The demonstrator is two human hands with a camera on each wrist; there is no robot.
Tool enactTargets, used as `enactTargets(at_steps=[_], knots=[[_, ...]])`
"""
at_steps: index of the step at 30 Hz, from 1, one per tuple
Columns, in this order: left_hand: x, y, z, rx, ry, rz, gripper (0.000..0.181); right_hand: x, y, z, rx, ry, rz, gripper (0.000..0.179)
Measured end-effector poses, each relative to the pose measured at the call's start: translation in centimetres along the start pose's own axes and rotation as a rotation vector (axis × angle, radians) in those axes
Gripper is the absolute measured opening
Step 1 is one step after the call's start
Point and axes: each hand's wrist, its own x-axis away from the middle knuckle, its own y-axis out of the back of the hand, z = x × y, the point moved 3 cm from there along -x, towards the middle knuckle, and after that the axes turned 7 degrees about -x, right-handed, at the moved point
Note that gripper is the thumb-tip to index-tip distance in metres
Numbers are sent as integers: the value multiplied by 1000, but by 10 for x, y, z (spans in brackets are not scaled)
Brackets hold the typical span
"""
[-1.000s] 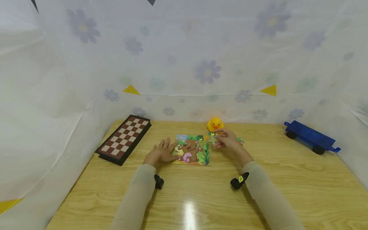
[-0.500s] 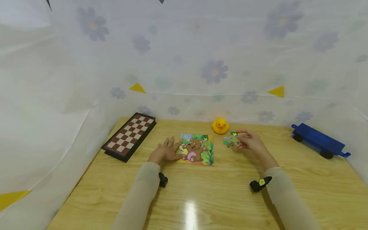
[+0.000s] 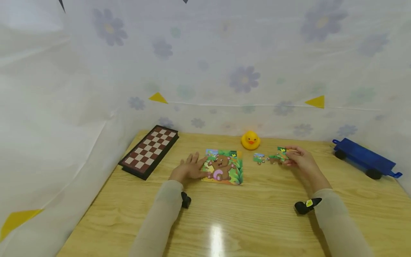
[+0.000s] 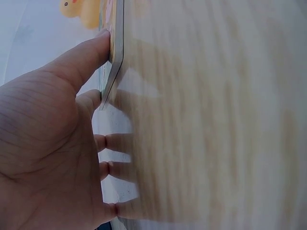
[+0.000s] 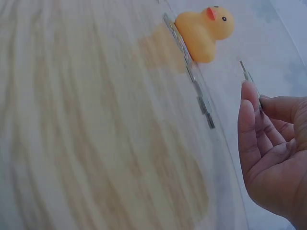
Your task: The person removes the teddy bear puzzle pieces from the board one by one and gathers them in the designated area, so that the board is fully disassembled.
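Note:
A picture board with a brown bear lies flat on the wooden table in the head view. My left hand rests at its left edge with fingers spread, the thumb lying on the board's edge in the left wrist view. My right hand pinches a small green puzzle piece between thumb and fingers. In the right wrist view this piece shows as a thin edge, raised off the table. Beneath and left of that hand lie loose puzzle pieces, partly overlapped by the held one.
A yellow rubber duck sits behind the board and the loose pieces. At the left stands a folded chessboard box. A blue toy trailer with black wheels is at the far right. Flowered white sheeting walls the table's back and sides.
My right hand has moved rightward with the puzzle piece, away from the bear board, uncovering loose pieces on the table. The left hand stays at the board's edge. The head view has shifted slightly.

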Motion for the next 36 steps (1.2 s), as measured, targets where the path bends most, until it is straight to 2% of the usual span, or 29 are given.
enactTargets(at_steps=[3,10,13,21,28,36], knots=[[-1,1,-2,6,2,5,78,0,14,-3,-15,6,-14,21],[-2,1,-4,22,6,9,79,-5,42,-14,197,-27,-64,36],[-2,1,-4,28,-6,6,80,-5,48,-17,238,-55,-74,39],[-1,0,1,-25,7,10,79,-7,42,-22,297,-91,-40,49],[-2,1,-2,-9,-9,-7,80,-3,43,-22,337,-99,-78,51],[-4,-1,0,-7,10,6,79,-7,41,-19,400,-92,-101,50]])
